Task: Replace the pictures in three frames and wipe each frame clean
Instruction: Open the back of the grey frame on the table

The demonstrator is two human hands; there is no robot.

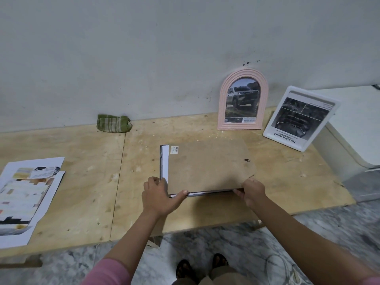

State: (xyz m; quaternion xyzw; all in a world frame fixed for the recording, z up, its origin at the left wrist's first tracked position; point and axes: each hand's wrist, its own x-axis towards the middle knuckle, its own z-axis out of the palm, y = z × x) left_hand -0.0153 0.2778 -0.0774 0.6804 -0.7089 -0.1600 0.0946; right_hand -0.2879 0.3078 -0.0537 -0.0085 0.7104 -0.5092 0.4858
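Both hands hold the near edge of a frame lying face down on the wooden worktop (205,214). The left hand (159,195) has its grip pinched on the frame (164,161) corner; the right hand (251,192) has its grip curled round the brown backboard (209,165). Farther back, a green cloth (113,123), a pink arched frame (242,99) and a white frame (301,118) sit by the wall

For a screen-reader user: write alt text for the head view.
Both hands, left hand and right hand, grip the near edge of a face-down frame with brown backing board on a plywood table. An arched pink frame leans against the wall.
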